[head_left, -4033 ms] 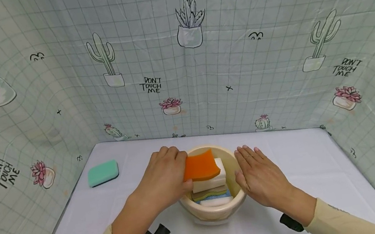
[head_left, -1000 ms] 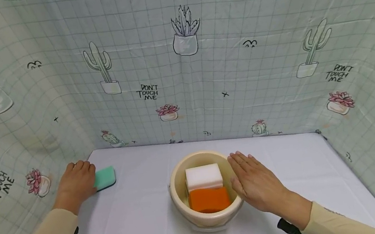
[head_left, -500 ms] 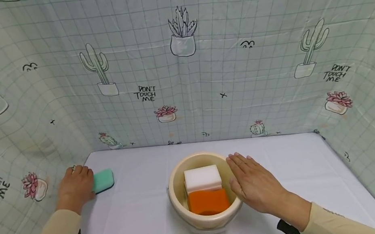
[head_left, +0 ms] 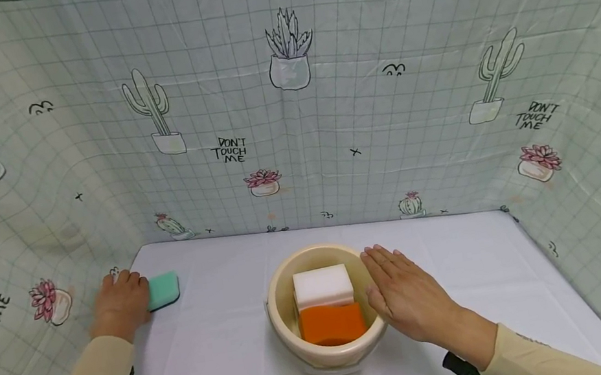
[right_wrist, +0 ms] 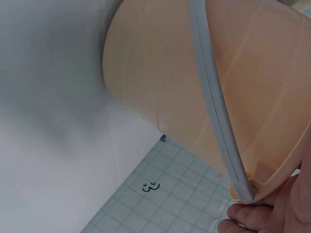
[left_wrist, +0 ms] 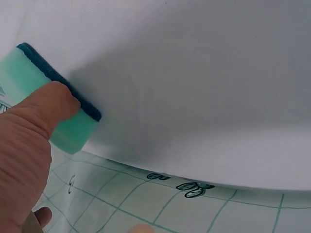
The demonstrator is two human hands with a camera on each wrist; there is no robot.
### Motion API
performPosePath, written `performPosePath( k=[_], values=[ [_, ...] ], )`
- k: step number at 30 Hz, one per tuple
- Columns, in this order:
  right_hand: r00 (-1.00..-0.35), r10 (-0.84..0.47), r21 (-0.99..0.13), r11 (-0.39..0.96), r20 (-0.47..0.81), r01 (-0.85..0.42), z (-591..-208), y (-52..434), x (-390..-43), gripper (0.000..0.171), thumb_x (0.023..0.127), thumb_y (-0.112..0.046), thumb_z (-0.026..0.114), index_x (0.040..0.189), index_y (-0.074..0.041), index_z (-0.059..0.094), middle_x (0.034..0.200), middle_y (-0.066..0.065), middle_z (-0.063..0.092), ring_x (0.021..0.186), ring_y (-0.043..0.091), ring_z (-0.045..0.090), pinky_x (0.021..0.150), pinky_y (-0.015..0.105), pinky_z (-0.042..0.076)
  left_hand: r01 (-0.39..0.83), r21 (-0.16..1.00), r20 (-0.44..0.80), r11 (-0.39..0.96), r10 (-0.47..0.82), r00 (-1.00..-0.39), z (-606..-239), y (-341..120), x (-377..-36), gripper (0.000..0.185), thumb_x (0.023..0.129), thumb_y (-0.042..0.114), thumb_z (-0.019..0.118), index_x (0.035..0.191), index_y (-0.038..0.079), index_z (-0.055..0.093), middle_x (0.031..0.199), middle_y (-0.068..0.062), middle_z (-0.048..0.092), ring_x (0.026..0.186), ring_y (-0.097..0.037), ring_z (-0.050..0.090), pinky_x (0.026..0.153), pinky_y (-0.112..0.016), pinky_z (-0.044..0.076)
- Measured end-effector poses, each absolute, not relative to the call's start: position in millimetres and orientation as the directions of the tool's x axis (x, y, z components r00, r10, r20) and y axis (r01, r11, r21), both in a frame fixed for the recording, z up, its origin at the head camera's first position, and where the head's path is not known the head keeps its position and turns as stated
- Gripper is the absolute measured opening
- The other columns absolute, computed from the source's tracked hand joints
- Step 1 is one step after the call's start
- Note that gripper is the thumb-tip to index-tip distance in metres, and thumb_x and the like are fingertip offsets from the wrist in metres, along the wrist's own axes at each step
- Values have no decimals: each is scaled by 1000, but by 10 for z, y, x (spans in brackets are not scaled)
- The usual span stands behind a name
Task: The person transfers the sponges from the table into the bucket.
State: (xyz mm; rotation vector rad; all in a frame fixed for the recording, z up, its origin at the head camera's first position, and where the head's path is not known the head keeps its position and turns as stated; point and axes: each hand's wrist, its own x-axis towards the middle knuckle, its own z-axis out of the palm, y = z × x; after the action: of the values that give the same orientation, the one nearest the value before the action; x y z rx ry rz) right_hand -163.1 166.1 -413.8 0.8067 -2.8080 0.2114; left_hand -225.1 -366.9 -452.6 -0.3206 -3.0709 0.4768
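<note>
White table (head_left: 235, 368) fills lower frame, cactus curtain (head_left: 376, 70) walls it on three sides. Beige bowl (head_left: 285, 337) lower centre, white sponge (head_left: 322, 285) and orange sponge (head_left: 332, 323) inside. Right hand (head_left: 406, 295) flat, fingers straight, against bowl's right rim. Left hand (head_left: 118, 303) far left, fingers curled on green sponge (head_left: 163, 290) at table's left edge by the curtain. Bare table between sponge and bowl.

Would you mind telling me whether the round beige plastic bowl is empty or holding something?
Holding something. The round beige plastic bowl stands upright with a white sponge block and an orange sponge inside; the right hand rests against its rim.
</note>
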Motion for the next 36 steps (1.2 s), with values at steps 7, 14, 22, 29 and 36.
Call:
performPosePath(
  k=[7, 14, 22, 29, 36],
  values=[
    [-827, -507, -79, 840, 243, -537, -4143, 1662, -1629, 58, 110, -31, 44, 156, 6, 46, 161, 20, 48, 152, 37, 44, 126, 55, 34, 169, -264, -53, 950, 160, -986, -4522, -3689, -2258, 59, 80, 24, 87, 119, -13, 63, 108, -22, 64, 105, -41, 51, 91, -57, 42],
    [-825, -508, -72, 840, 247, -538, -4144, 1665, -1623, 59, 110, -31, 44, 156, 6, 46, 161, 20, 48, 152, 37, 44, 126, 55, 35, 160, -210, 92, 964, 183, -979, -4600, -3627, -2283, 46, 82, 11, 79, 114, -12, 55, 104, -25, 58, 105, -43, 51, 93, -62, 41],
    [-824, -509, -64, 840, 251, -538, -4144, 1672, -1634, 60, 110, -33, 44, 156, 6, 46, 161, 20, 48, 152, 36, 44, 126, 55, 34, 162, -220, 306, 962, 226, -925, -4631, -3536, -2338, 55, 77, 9, 85, 110, -8, 45, 104, -27, 53, 104, -45, 50, 88, -59, 42],
    [-818, -513, -46, 839, 260, -541, -4134, 1691, -1650, 60, 109, -34, 46, 155, 5, 48, 160, 20, 50, 151, 36, 46, 126, 55, 35, 204, -184, 427, 962, 265, -865, -4513, -3327, -2348, 65, 73, 16, 91, 116, -9, 49, 108, -29, 57, 104, -46, 52, 87, -61, 44],
    [-825, -505, -71, 841, 254, -536, -4149, 1683, -1648, 61, 109, -35, 45, 155, 5, 47, 161, 20, 49, 152, 36, 45, 126, 55, 35, 279, -159, 560, 947, 319, -765, -4335, -3085, -2309, 75, 68, 15, 94, 126, -11, 53, 114, -30, 62, 107, -48, 56, 89, -62, 47]
  ],
)
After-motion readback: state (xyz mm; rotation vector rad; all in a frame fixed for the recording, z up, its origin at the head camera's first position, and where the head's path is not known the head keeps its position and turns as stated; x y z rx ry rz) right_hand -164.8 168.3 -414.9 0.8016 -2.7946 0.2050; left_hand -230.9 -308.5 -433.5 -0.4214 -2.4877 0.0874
